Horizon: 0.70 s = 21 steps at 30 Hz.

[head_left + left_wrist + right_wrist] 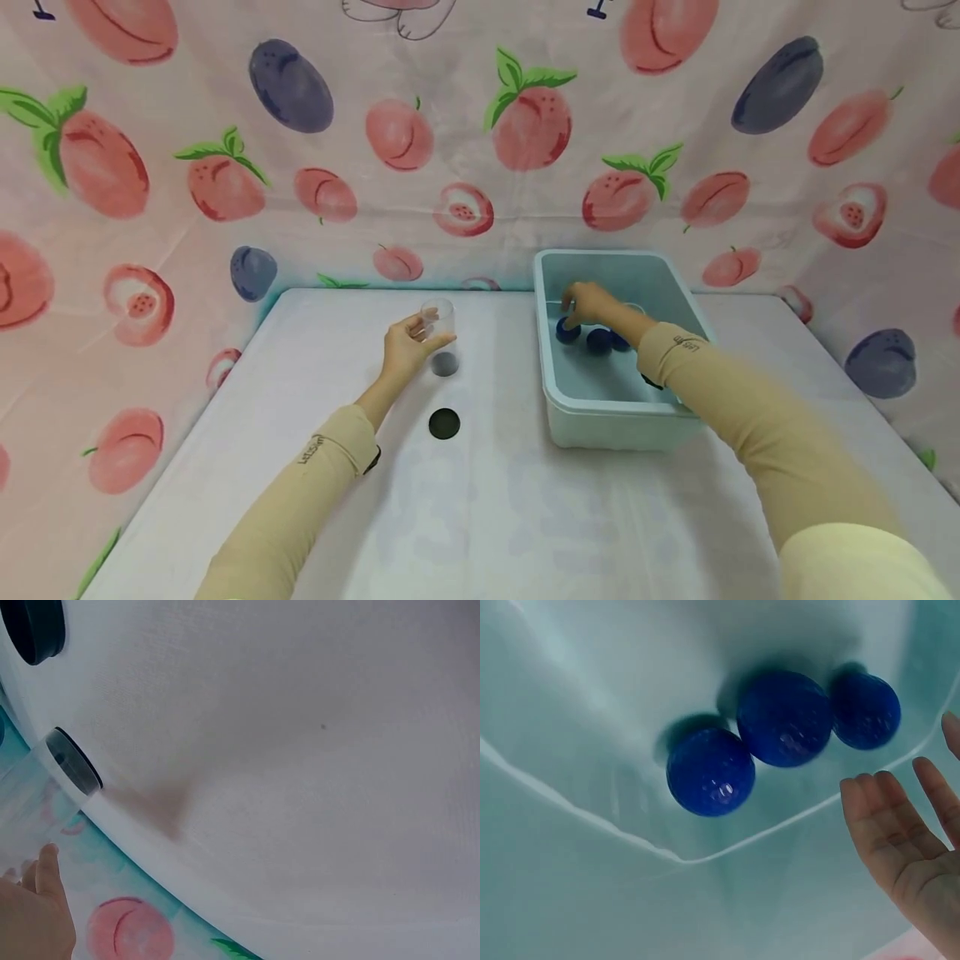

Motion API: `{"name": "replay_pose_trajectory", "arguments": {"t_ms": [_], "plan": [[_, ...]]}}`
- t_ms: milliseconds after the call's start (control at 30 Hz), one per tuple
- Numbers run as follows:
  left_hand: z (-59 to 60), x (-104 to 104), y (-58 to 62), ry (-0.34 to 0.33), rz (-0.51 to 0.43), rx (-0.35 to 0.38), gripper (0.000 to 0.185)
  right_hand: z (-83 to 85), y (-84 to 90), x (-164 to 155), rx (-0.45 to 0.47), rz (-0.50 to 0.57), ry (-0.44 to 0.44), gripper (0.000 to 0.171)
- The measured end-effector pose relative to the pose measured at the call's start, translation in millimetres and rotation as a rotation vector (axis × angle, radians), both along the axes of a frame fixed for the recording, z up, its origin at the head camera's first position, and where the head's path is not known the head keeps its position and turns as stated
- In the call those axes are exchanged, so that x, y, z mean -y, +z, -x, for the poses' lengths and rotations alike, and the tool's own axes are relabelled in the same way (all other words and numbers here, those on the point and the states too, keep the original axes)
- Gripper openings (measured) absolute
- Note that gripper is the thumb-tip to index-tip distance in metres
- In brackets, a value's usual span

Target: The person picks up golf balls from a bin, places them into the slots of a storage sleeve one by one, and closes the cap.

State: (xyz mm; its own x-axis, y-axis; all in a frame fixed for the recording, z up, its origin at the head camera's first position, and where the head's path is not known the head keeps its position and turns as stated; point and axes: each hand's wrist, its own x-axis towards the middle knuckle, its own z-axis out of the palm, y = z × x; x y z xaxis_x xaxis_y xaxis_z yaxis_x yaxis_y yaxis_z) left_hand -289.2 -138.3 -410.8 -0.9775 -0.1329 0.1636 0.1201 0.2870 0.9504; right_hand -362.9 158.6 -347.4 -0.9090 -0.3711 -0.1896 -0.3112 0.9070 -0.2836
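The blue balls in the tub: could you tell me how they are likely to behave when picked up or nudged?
The blue balls look round and glossy, so they probably roll at a nudge within the pale tub. Their dimpled sheen suggests a slightly slippery surface. They look small beside the right hand, so likely light.

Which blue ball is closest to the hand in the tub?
The leftmost ball in the tub. The right hand hovers right over it, while the other two balls lie further right, toward the sleeve.
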Motion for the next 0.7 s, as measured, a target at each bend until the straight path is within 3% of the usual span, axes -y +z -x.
{"name": "replay_pose_trajectory", "arguments": {"t_ms": [100,400,700], "plan": [[-0.6,0.0,-1.7,0.000,0.000,-0.017,0.058,0.1,-4.2,0.6,0.005,-0.030,0.010,0.038],[1.9,1.8,-1.5,-0.007,0.018,0.036,0.056,-0.2,-6.4,5.8,0.048,-0.103,0.000,0.041],[0.5,0.6,-3.3,0.005,0.030,0.028,0.055,-0.2,-10.9,11.3,0.013,-0.124,0.046,0.032]]}}
